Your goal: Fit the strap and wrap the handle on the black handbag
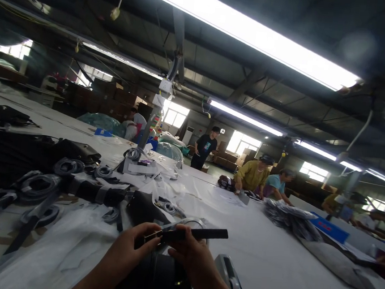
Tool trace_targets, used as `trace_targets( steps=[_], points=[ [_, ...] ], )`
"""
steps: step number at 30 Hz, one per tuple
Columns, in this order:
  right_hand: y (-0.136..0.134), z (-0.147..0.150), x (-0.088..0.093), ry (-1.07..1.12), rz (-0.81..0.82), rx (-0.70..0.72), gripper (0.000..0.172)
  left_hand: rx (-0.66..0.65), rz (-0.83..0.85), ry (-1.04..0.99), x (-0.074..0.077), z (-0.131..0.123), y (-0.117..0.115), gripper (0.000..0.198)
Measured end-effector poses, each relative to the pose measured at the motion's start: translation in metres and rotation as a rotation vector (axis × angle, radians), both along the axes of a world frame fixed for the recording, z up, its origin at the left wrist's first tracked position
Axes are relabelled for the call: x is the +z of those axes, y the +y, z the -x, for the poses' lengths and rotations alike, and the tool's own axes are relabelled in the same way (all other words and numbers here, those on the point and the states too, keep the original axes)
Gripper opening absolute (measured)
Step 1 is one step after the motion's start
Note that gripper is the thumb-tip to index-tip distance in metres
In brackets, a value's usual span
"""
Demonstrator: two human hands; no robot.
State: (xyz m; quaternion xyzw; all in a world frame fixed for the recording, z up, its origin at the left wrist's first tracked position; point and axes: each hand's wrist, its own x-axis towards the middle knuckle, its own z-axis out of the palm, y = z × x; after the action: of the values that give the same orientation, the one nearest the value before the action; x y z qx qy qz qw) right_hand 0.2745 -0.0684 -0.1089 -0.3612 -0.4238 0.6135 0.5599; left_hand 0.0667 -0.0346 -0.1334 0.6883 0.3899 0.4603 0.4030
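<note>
We see first the wide white worktop, which extends around and beyond our grips. Far ahead of them, a person in a black T-shirt stands, and more to the right a person in a mustard-yellow top bends over the worktop. Well to the left of our left grip lies a heap of soft black material; nearer, just at its left, is a crumpled sheet of translucent plastic. Below both grips we notice a dark, bulky object, whose kind we cannot tell. Ahead and left of the left grip lie coiled grey bands. The left grip and our right grip are near each other, both closed on one flat black strap; its free end points out to the right of the right grip. Smallest is the thin metal buckle, at the left grip's fingertips.
</note>
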Motion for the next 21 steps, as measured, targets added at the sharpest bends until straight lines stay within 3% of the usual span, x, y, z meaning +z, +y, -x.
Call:
trace_targets(
  steps=[5, 9, 17, 21],
  points=[
    [-0.001, 0.001, -0.010, 0.223, 0.077, 0.071, 0.059, 0.021, -0.011, 0.024, 0.004, -0.001, 0.000, 0.033],
    [-0.003, 0.000, -0.012, 0.274, 0.082, 0.092, 0.062, 0.024, 0.008, 0.011, 0.003, -0.003, 0.000, 0.036],
    [-0.008, 0.002, -0.014, 0.219, 0.054, 0.024, 0.065, -0.018, -0.003, 0.092, 0.003, 0.001, 0.001, 0.034],
    [-0.011, 0.004, -0.004, 0.103, -0.035, 0.017, 0.065, -0.053, 0.033, 0.062, 0.006, 0.004, 0.000, 0.038]
  ],
)
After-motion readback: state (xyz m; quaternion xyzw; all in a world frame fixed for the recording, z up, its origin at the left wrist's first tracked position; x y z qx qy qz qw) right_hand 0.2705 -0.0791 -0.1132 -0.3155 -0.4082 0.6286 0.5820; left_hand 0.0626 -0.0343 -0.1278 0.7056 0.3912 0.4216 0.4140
